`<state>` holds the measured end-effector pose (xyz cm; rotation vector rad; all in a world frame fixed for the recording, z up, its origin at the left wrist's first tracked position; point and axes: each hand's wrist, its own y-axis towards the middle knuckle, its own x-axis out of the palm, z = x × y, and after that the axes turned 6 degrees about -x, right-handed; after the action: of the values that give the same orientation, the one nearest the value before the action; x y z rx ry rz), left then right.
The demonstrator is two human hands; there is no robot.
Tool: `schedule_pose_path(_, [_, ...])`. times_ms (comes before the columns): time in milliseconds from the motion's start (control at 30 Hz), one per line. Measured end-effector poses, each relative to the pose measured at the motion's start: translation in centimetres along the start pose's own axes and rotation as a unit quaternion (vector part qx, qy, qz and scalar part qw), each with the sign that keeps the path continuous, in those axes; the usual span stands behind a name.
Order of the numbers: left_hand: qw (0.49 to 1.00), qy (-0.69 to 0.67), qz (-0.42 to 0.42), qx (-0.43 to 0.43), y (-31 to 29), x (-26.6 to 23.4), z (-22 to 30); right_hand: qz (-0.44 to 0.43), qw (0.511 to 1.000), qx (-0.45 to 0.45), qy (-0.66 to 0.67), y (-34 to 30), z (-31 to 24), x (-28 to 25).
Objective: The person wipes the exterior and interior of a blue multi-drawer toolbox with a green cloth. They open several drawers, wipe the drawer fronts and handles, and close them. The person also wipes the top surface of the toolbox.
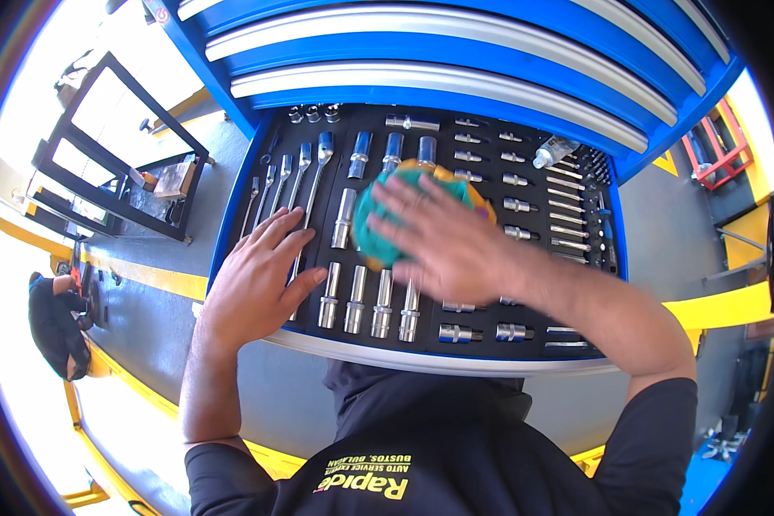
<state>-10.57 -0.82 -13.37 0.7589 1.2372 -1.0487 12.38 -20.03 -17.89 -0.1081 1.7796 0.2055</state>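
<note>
A bunched green and yellow cloth [375, 225] lies over sockets near the middle of an open tool drawer [439, 365]. My right hand [447, 236] presses down on it, fingers curved over its top. To the left, my left hand [262, 268] holds nothing; its spread fingers rest over the lower ends of long chrome wrenches [304, 176] and the black foam beside them. Long chrome sockets [383, 305] stand in a row between my hands and the drawer's near edge. Under the cloth, some sockets are hidden.
Bit sockets [516, 206] and slim chrome pieces [568, 205] fill the drawer's right side, with a whitish tube [555, 152] lying at the back. Blue closed drawers [439, 64] rise beyond. A black metal frame [116, 146] and a crouching person [56, 327] are at left.
</note>
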Motion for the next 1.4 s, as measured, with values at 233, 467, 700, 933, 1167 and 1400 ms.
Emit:
schedule_pose_path(233, [0.999, -0.026, 0.036, -0.001, -0.3, 0.9, -0.3, 0.032, 0.992, 0.040, -0.113, 2.2, 4.8, 1.3])
schedule_pose_path(467, [0.999, -0.042, 0.034, -0.004, 0.2, 1.4, -0.5, -0.008, 0.995, -0.102, 0.021, -0.3, -3.0, 0.7])
schedule_pose_path(700, [0.998, -0.044, 0.031, -0.025, -0.6, 1.3, -0.1, -0.093, 0.989, -0.111, -0.044, -1.1, 0.6, -4.1])
schedule_pose_path(933, [0.996, -0.072, 0.018, -0.041, -0.4, 0.8, 0.3, 0.095, 0.986, 0.016, -0.134, 7.6, 9.7, 1.3])
schedule_pose_path(1167, [0.996, -0.079, 0.023, -0.037, -0.9, 1.1, -0.4, -0.004, 0.966, 0.220, -0.134, 5.0, 12.8, 0.4])
schedule_pose_path(1400, [0.996, -0.071, 0.034, -0.036, -0.8, 1.2, -0.5, 0.074, 0.993, 0.084, -0.048, 14.9, 12.5, 2.6])
